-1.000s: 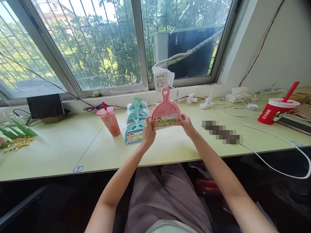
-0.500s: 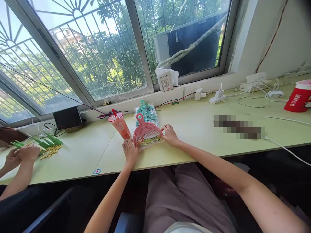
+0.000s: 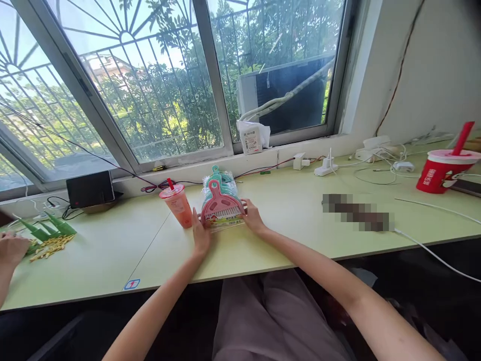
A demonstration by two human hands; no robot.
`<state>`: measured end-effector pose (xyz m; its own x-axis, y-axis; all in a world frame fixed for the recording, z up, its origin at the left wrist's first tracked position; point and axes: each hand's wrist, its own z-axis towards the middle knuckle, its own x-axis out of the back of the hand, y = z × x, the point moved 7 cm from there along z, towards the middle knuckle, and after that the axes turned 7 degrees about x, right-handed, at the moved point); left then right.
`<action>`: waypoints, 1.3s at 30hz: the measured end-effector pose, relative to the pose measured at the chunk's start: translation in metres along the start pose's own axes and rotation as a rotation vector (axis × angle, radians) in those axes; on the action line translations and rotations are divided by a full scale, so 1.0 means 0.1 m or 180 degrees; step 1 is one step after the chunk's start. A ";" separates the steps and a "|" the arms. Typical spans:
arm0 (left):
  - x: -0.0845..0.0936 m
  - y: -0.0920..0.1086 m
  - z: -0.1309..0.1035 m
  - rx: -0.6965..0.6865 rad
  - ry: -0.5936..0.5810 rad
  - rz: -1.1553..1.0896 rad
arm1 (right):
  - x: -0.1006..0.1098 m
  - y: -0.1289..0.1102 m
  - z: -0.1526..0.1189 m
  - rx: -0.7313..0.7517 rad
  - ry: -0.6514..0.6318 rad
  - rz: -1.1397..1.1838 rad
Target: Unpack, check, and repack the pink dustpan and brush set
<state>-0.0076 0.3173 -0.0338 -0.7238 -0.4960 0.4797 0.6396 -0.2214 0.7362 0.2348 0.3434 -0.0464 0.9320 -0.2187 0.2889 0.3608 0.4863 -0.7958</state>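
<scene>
A pink mini dustpan set (image 3: 222,203), with pale brush bristles and a printed label, sits in clear packaging on the table in front of me. My left hand (image 3: 202,234) presses against its left edge, fingers pointing up along the side. On the opposite edge, my right hand (image 3: 254,216) has its fingertips on the corner, so the set is held between both hands. Right behind it lie teal dustpan sets (image 3: 215,172) in shiny clear wrap, largely covered by the pink one. How many teal ones there are cannot be seen.
Close to my left hand stands a plastic cup of orange-red drink (image 3: 179,205). A red cup with a straw (image 3: 436,173) is at the far right, near cables and a power strip (image 3: 326,166). Another person's hand (image 3: 13,248) is by green and yellow pieces (image 3: 52,245) at left.
The pink set has moved back, now lying squarely over the teal ones, with both hands still at its sides. My view has shifted right; more of the red cup shows.
</scene>
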 end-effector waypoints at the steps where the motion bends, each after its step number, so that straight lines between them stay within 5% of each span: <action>1: -0.04 0.02 0.08 -0.0117 0.0015 0.0101 | 0.00 -0.01 0.06 0.0108 0.0045 -0.0131; 6: -0.29 -0.13 0.52 0.0424 0.0025 0.0572 | -0.11 0.10 0.34 -0.0180 0.0140 -0.0903; 9: -0.35 -0.19 0.66 0.0592 0.0268 0.0546 | -0.14 0.16 0.43 -0.0209 0.0327 -0.1472; 12: -0.45 -0.28 0.73 0.0900 0.0076 0.0336 | -0.20 0.28 0.50 -0.0334 0.0117 -0.1556; 16: -0.54 -0.32 0.80 0.0993 -0.0160 0.0296 | -0.26 0.43 0.60 -0.0471 -0.0235 -0.1386; 29: -0.51 -0.35 0.82 0.0986 -0.0088 0.0168 | -0.19 0.52 0.65 -0.0420 0.0180 -0.1065; 39: -0.55 -0.29 0.80 0.0935 -0.0152 0.0315 | -0.28 0.36 0.61 -0.0285 -0.0127 -0.1766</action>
<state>-0.0073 0.4176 -0.0434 -0.6776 -0.4616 0.5725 0.6103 0.0815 0.7880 0.2239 0.4183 -0.0506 0.6046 -0.3882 0.6955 0.7946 0.2334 -0.5605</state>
